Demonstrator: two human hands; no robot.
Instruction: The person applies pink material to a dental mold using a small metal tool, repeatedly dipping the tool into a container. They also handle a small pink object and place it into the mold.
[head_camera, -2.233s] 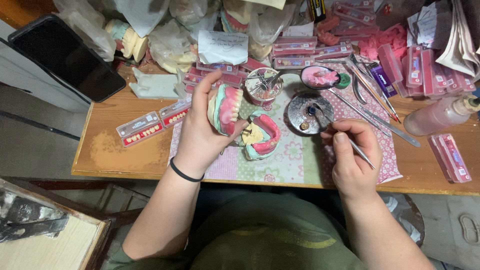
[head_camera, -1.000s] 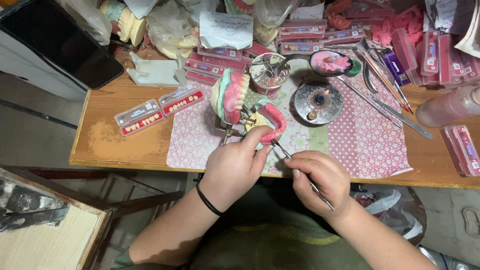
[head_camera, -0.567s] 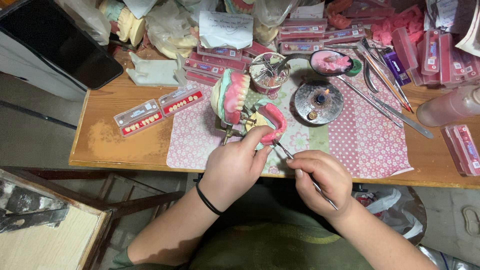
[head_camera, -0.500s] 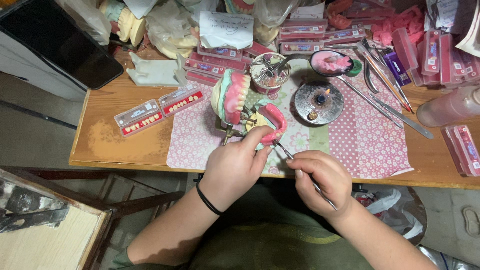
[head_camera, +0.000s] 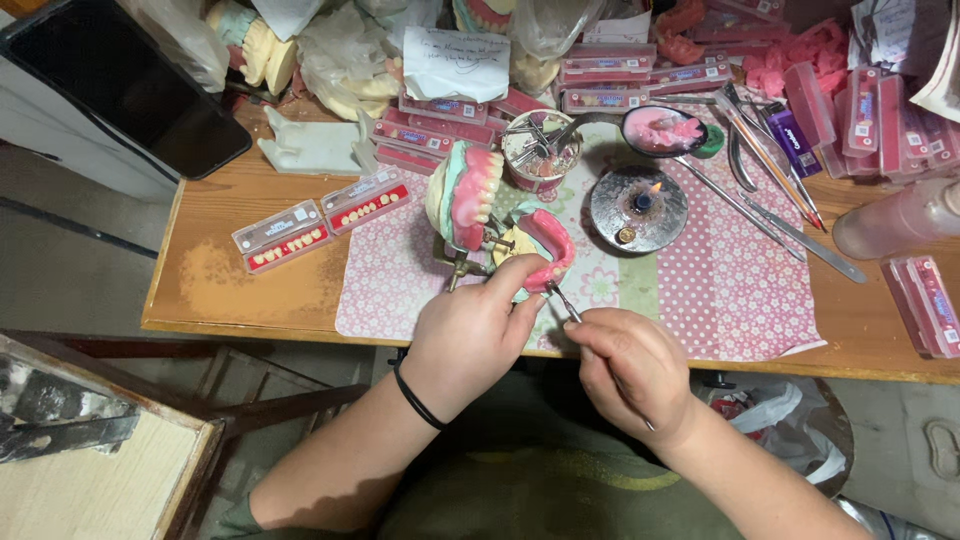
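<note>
The left hand (head_camera: 468, 335) is closed around the near side of a hinged dental model (head_camera: 500, 225), the thumb and fingers being pressed against its lower pink wax rim (head_camera: 548, 245). A black band (head_camera: 415, 398) is worn on the left wrist. The right hand (head_camera: 628, 368) is closed in a pen grip on a thin metal instrument (head_camera: 563, 302), whose tip is laid against the pink rim just beside the left fingertips.

The dental model is stood open on a pink patterned mat (head_camera: 720, 290) at the near edge of a wooden table (head_camera: 220, 290). Its upper half, with a row of white teeth set in pink and green wax, is tilted up and back to the left; the lower half is turned toward the hands.

Just beyond the model, a round metal burner (head_camera: 638, 207) with a small lit flame is placed on the mat. A small cup of metal bits (head_camera: 540, 152) is seen beside it, and a dish of pink wax (head_camera: 662, 131) behind it. Several long metal tools (head_camera: 770, 215) are laid to the right of the burner. Two clear cards of artificial teeth (head_camera: 322, 218) are set on the bare wood left of the mat. Stacked pink flat boxes (head_camera: 620, 85) are piled along the back, and a black tablet (head_camera: 120, 85) lies at the far left corner.
</note>
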